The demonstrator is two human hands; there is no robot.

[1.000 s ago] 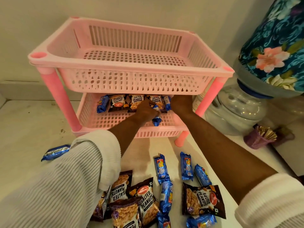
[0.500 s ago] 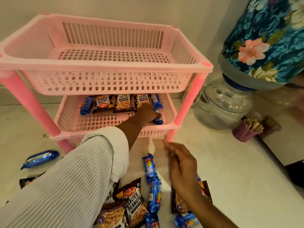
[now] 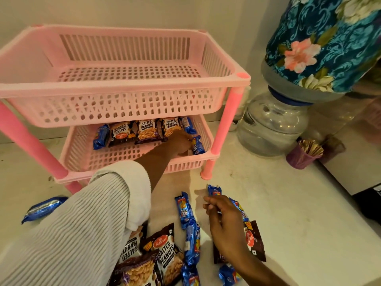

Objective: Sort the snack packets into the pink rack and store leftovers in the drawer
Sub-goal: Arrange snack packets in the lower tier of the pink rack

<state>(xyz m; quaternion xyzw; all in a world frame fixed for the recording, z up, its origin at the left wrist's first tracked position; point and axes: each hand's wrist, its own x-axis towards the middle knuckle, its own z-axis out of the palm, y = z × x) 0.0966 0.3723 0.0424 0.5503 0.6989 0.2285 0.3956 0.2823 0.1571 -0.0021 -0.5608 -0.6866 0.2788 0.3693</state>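
The pink rack point(image 3: 123, 86) has two tiers, and nothing lies in its upper basket. Along the back of its lower shelf point(image 3: 82, 157) lie three salted peanut packets point(image 3: 147, 130) with blue biscuit packets at both ends. My left hand point(image 3: 179, 143) reaches into the lower shelf, fingers on a blue biscuit packet point(image 3: 198, 145) at the right end. My right hand point(image 3: 224, 221) hovers low over the counter, fingers loosely curled and holding nothing, above loose blue packets point(image 3: 184, 209) and a dark peanut packet point(image 3: 254, 238). More peanut packets point(image 3: 166, 251) lie near my left sleeve.
A lone blue packet point(image 3: 43, 207) lies on the counter at the left. A clear water dispenser base point(image 3: 272, 124) carries a jar under a floral cover point(image 3: 321, 42) to the right of the rack. A purple cup point(image 3: 302, 156) stands beside it. The counter's edge runs along the right.
My right hand has come out of the lower shelf and back down over the loose packets on the counter. My left hand stays in the shelf on the blue packet.
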